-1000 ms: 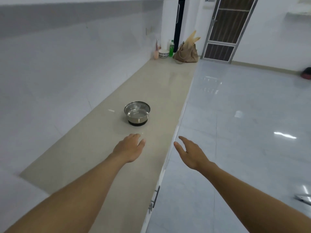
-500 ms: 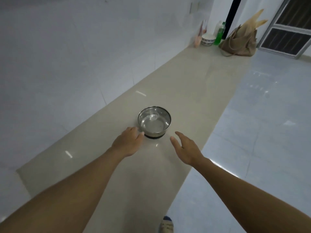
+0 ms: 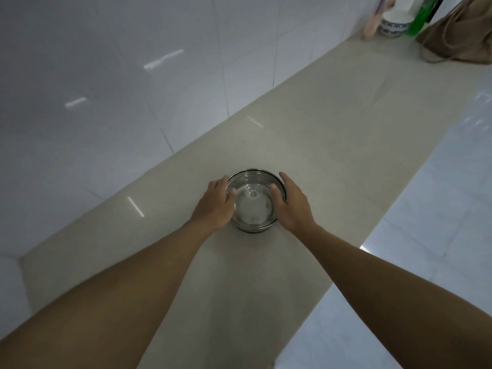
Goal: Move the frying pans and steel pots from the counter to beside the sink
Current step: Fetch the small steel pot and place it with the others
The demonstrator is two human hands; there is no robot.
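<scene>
A steel pot with a glass lid stands on the beige counter, about midway between the tiled wall on the left and the counter's front edge on the right. The left hand cups the pot's left side and the right hand its right side; the fingers of both curve around the rim, thumbs lying on the lid, so the pot is clasped between them. Whether it is lifted off the surface cannot be told. Bare counter surrounds the pot on every side. At the far end, well apart, stand a brown bag, a green bottle and a white bowl. Glossy floor lies beyond the front edge.
</scene>
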